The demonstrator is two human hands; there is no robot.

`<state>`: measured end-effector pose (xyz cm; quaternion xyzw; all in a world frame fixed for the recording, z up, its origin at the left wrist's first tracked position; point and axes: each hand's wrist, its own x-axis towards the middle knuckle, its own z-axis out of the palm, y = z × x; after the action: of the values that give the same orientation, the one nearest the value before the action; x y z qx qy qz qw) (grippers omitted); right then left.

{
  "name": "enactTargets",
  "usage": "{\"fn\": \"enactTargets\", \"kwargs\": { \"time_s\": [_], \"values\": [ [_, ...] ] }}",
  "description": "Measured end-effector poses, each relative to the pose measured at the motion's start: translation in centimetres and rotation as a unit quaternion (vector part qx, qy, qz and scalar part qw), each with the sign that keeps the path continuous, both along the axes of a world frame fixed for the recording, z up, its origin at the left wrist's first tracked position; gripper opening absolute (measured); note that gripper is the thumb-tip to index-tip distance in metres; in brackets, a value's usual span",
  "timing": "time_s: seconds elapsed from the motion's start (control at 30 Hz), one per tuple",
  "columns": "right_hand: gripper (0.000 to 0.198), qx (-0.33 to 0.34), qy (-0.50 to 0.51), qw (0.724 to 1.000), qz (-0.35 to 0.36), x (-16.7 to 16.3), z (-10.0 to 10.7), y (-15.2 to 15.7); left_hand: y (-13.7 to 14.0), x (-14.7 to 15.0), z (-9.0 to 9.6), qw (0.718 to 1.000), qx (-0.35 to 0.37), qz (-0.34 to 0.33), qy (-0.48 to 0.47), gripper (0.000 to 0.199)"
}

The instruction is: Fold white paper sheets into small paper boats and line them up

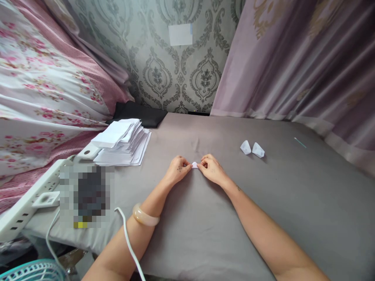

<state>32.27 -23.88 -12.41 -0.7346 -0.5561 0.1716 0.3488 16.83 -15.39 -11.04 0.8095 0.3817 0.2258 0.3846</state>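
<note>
Between my two hands, low over the grey cloth of the table [187,218], is a small piece of folded white paper [195,165]. My left hand [177,169] pinches its left end between thumb and fingers. At the right end, my right hand [213,169] pinches it the same way. The fingertips hide both ends, so only the peaked middle of the paper shows. Off to the right lie two small folded paper pieces, a left one [245,147] and a right one [258,150], side by side. A pale bangle [145,216] circles my left forearm.
A stack of white paper [123,144] sits at the back left, near a black cloth-like item [140,113]. Along the left edge runs a white power strip [32,199]. A white cable [129,238] crosses my left forearm. A thin stick [300,143] lies far right.
</note>
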Motion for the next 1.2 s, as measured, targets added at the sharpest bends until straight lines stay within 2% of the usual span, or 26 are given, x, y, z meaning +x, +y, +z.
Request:
{"fn": "enactTargets", "kwargs": {
  "time_s": [0.2, 0.33, 0.5, 0.6, 0.7, 0.73, 0.83, 0.9, 0.97, 1.07, 1.2],
  "values": [
    [0.019, 0.003, -0.03, 1.0, -0.002, -0.2, 0.1, 0.0, -0.1, 0.0, -0.1, 0.999, 0.03, -0.008, 0.035, 0.012],
    [0.008, 0.007, -0.041, 0.999, -0.008, -0.4, 0.2, -0.2, 0.0, 0.1, -0.6, 0.998, 0.052, -0.007, 0.033, 0.011],
    [0.014, 0.019, -0.015, 1.0, 0.017, -0.8, 0.2, -0.6, 0.0, 0.2, -1.0, 0.999, 0.046, -0.019, 0.021, 0.008],
    [0.012, 0.016, 0.039, 0.999, 0.014, -0.9, 0.4, -0.7, -0.2, 0.1, -0.7, 0.999, 0.028, -0.038, -0.013, 0.005],
    [0.011, 0.018, 0.179, 0.983, 0.028, -0.8, 1.2, -0.6, -0.3, -0.1, 0.0, 0.992, -0.083, -0.058, -0.07, 0.013],
    [0.013, 0.014, 0.242, 0.97, 0.03, -0.7, 1.5, -0.6, -0.3, -0.2, 0.3, 0.982, -0.145, -0.056, -0.104, 0.019],
    [0.019, 0.001, 0.398, 0.917, 0.007, -0.5, 2.7, -0.7, -0.2, -0.3, 1.2, 0.928, -0.316, -0.034, -0.196, 0.043],
    [0.02, -0.006, 0.447, 0.895, -0.002, -0.6, 3.3, -0.7, -0.3, -0.4, 1.6, 0.915, -0.35, -0.034, -0.197, 0.057],
    [0.019, -0.009, 0.467, 0.884, 0.0, -0.7, 3.6, -0.8, -0.5, -0.4, 1.9, 0.933, -0.313, -0.049, -0.171, 0.061],
    [0.019, -0.023, 0.488, 0.873, -0.003, -1.1, 3.8, -0.8, -1.1, -0.4, 2.1, 0.961, -0.228, -0.07, -0.141, 0.052],
    [0.026, -0.033, 0.52, 0.854, 0.001, -1.4, 4.0, -0.8, -1.6, -0.1, 2.2, 0.966, -0.203, -0.056, -0.151, 0.046]
  ]
}}
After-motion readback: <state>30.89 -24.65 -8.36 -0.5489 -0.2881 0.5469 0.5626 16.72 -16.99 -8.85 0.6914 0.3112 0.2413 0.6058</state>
